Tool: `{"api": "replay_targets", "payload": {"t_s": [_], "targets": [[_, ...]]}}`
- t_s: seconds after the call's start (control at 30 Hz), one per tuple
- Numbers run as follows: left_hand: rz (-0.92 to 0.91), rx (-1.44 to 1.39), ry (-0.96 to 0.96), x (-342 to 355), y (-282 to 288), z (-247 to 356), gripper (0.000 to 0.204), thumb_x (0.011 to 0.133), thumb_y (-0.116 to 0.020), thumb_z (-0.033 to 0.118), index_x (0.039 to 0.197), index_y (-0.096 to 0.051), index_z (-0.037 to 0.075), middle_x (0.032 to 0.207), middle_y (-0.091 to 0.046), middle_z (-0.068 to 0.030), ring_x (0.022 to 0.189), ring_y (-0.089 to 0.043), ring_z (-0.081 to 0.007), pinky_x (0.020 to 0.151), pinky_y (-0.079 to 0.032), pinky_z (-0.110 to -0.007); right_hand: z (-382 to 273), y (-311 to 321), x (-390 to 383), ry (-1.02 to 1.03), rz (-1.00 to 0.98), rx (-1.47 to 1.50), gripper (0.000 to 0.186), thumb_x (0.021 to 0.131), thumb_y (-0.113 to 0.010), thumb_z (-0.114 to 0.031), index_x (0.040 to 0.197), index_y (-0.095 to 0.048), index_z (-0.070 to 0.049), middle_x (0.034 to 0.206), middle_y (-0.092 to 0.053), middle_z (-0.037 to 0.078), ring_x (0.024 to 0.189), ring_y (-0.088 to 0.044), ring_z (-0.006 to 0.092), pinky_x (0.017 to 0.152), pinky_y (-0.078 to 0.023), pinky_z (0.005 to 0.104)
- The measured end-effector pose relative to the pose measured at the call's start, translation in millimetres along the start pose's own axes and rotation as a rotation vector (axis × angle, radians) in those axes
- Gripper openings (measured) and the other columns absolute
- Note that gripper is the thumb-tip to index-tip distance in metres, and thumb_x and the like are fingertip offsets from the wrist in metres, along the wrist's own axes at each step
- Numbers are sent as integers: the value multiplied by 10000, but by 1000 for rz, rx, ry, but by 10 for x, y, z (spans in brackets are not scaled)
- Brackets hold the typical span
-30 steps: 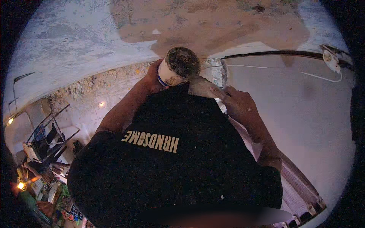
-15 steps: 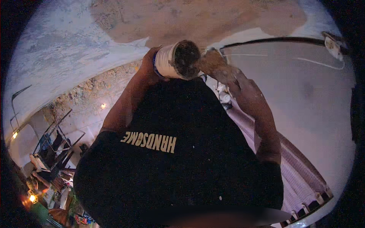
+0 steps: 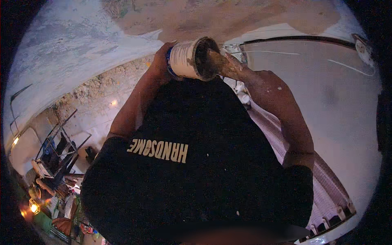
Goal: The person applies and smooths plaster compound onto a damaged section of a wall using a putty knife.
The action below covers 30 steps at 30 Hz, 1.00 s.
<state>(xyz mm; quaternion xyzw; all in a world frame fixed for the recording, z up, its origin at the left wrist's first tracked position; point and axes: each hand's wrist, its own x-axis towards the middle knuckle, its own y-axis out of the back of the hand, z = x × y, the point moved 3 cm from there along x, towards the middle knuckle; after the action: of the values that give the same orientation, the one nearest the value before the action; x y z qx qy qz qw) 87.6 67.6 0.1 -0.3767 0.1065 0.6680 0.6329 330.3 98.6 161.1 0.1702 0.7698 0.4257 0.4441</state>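
Observation:
A white plastic tub (image 3: 183, 60) with a blue base is held up in front of my chest, tipped so that its dark, dirty mouth points right. My left hand (image 3: 164, 57) is closed round its base from the left side. From the right, my right hand (image 3: 228, 65), coated in brown muck, reaches into the mouth of the tub. The fingers of that hand are hidden inside, so what they hold, if anything, does not show.
Ahead rises a wall with a broad brown patch (image 3: 220, 20) beside whitish plaster (image 3: 73, 53). A pale panel with a dark edge (image 3: 322, 94) fills the right, with a pinkish curtain (image 3: 322, 179) below it. At the lower left are a metal-framed stand (image 3: 61, 143), clutter and a lit lamp (image 3: 34, 207).
My right hand has moved from beside the tub's rim into its mouth, and its elbow has swung outward. The tub has shifted slightly right and up, still in my left hand.

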Motion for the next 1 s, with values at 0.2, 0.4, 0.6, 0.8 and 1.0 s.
{"api": "replay_targets", "payload": {"t_s": [0.2, 0.4, 0.6, 0.8, 1.0], "targets": [[-21, 226, -128, -90, -17, 45, 832, 616, -837, 91, 1309, -384, 1, 1187, -591, -136, 1097, -575, -233, 954, -468, -387, -10, -67, 18, -74, -80, 60, 249, 914, -477, -152, 1145, -554, -104, 835, -634, 201, 766, -633, 346, 691, -495, 471], [-24, 640, -331, -46, 47, -2, 1020, 407, -925, 112, 1281, -412, -5, 1187, -595, -136, 1098, -578, -230, 958, -462, -370, 23, -94, 56, 14, -152, -28, 255, 894, -482, -121, 1139, -555, -127, 840, -638, 209, 777, -641, 339, 700, -502, 469], [-11, -226, 156, 66, -22, -150, 490, 916, -389, 438, 1230, -513, 82, 1097, -637, -98, 1006, -605, -285, 857, -457, -501, -34, -40, 36, -20, -190, 9, 243, 896, -483, -126, 1122, -571, -103, 879, -637, 221, 804, -652, 339, 701, -510, 465], [47, -70, 72, -160, -118, 52, 631, 722, -754, 38, 1257, -424, -19, 1195, -588, -136, 1071, -590, -219, 932, -473, -368, -79, 17, 103, -87, -255, 185, 249, 940, -445, -181, 1124, -563, -61, 858, -629, 222, 831, -642, 336, 738, -497, 465], [58, -385, 101, -50, -13, -109, 410, 910, -527, 271, 1218, -493, 3, 1143, -613, -132, 1047, -597, -255, 909, -474, -396, 219, -228, 306, -105, -379, 604, 334, 936, -494, -272, 1195, -545, -67, 693, -566, 81, 552, -516, 164, 513, -446, 316]]}}
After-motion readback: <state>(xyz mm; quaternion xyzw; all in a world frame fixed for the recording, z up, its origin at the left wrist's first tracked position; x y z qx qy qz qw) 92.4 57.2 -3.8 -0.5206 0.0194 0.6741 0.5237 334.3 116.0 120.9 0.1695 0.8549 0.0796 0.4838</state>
